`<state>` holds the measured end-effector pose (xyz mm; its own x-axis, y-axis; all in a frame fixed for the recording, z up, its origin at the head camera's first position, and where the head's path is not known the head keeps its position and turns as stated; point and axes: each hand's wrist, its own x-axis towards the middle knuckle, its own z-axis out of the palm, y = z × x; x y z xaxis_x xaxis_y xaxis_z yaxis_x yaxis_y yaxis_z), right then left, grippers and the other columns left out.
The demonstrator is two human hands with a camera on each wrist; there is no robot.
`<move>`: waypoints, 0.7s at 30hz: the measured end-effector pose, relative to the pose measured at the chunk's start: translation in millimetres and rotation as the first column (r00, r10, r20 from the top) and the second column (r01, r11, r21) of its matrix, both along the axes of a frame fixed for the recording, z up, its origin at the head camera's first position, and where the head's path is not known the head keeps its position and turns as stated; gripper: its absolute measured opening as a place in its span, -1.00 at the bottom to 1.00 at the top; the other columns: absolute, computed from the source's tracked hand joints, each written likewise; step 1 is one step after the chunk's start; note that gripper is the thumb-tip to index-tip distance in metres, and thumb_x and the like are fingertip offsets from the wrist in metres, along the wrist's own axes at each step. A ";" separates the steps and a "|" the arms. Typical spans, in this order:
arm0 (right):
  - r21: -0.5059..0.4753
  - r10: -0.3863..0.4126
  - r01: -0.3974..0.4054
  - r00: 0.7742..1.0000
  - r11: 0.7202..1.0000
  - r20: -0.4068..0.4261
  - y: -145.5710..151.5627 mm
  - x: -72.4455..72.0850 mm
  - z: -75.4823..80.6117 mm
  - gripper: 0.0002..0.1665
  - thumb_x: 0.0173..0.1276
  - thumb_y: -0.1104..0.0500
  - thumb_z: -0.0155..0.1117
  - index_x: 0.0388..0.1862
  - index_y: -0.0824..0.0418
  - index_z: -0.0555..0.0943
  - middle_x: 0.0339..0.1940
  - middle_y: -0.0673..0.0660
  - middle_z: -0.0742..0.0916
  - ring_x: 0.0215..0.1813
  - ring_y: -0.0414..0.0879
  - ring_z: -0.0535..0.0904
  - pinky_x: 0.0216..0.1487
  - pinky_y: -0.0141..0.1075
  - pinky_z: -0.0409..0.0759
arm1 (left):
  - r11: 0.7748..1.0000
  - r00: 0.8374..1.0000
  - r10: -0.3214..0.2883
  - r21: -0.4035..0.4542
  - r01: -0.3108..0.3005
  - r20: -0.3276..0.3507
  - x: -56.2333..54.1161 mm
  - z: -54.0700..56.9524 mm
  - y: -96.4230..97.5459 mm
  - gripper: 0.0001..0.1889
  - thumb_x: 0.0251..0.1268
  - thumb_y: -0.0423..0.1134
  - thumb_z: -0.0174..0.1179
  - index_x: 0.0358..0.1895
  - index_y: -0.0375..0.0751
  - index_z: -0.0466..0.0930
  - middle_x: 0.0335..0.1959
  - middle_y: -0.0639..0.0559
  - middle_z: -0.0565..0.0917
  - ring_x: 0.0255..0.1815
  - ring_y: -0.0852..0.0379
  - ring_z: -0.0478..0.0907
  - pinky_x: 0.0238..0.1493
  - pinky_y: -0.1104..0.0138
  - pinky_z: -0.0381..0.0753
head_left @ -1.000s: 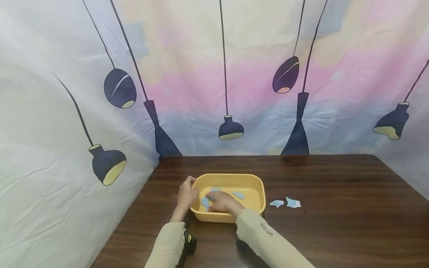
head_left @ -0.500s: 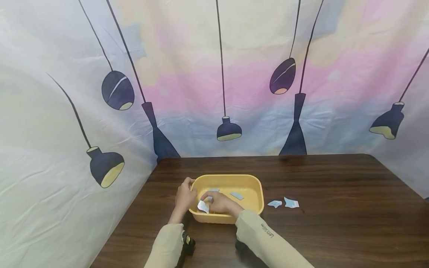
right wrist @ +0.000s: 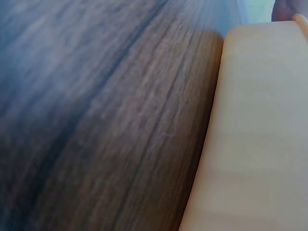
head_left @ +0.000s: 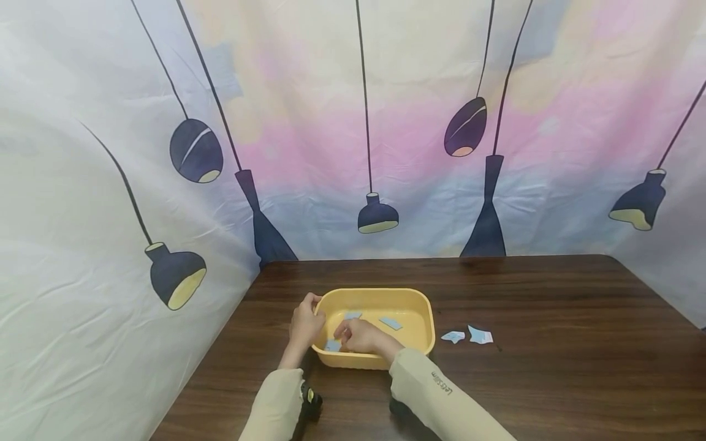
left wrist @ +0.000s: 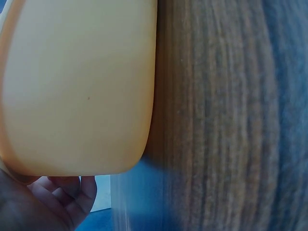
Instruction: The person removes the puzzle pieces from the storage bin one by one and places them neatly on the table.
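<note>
One left hand gripped the left end of a yellow rounded-rectangular tub on the dark-brown wood-grained table. Inside lay a flat light-blue piece near left, a second piece farther back, the right hand, fingers bent, grasp unclear, then a slanted third piece. Right of the tub lay two jagged blue-and-white scraps.
</note>
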<state>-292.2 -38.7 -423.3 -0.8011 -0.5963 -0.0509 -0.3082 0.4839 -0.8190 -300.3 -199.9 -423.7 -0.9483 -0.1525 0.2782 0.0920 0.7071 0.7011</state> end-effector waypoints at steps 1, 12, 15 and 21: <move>0.020 0.010 -0.010 1.000 1.000 -0.024 0.0 -0.5 -0.3 -0.67 0.18 0.47 0.23 -0.03 0.45 0.61 -0.52 0.05 0.58 -0.50 -0.19 0.38 -0.42 -0.42 0.36 | 1.000 1.000 0.002 -0.001 -0.002 0.001 -0.1 0.1 -0.1 -0.63 0.11 -0.43 0.07 0.05 -0.32 0.54 -0.54 0.00 0.45 -0.61 0.15 0.31 -0.59 0.34 0.26; 0.141 0.060 -0.043 0.992 0.989 -0.114 0.1 -1.0 -3.9 -0.63 0.18 0.44 0.28 -0.02 0.26 0.69 -0.22 0.16 0.72 -0.25 -0.13 0.48 -0.12 -0.23 0.54 | 1.000 1.000 0.020 -0.002 -0.020 0.019 1.4 -1.5 1.7 -0.64 0.11 -0.42 0.09 0.03 -0.27 0.56 -0.51 0.00 0.48 -0.56 0.13 0.37 -0.55 0.34 0.29; 0.105 0.053 -0.043 0.994 0.994 -0.098 0.6 -1.4 -3.1 -0.65 0.14 0.48 0.26 -0.07 0.29 0.67 -0.30 0.17 0.68 -0.27 -0.12 0.47 -0.15 -0.25 0.51 | 1.000 1.000 0.024 -0.004 -0.024 0.012 0.6 -2.1 1.7 -0.64 0.09 -0.42 0.09 0.02 -0.28 0.56 -0.52 0.00 0.48 -0.56 0.11 0.37 -0.55 0.33 0.28; 0.011 0.018 -0.017 0.999 1.000 -0.032 0.4 -0.7 -0.2 -0.73 0.12 0.50 0.26 -0.17 0.35 0.57 -0.28 0.19 0.66 -0.22 -0.07 0.52 -0.12 -0.20 0.55 | 1.000 0.999 0.031 -0.006 -0.031 -0.006 -0.9 -1.2 0.5 -0.64 0.08 -0.41 0.11 0.01 -0.29 0.57 -0.52 -0.02 0.47 -0.53 0.08 0.40 -0.54 0.32 0.28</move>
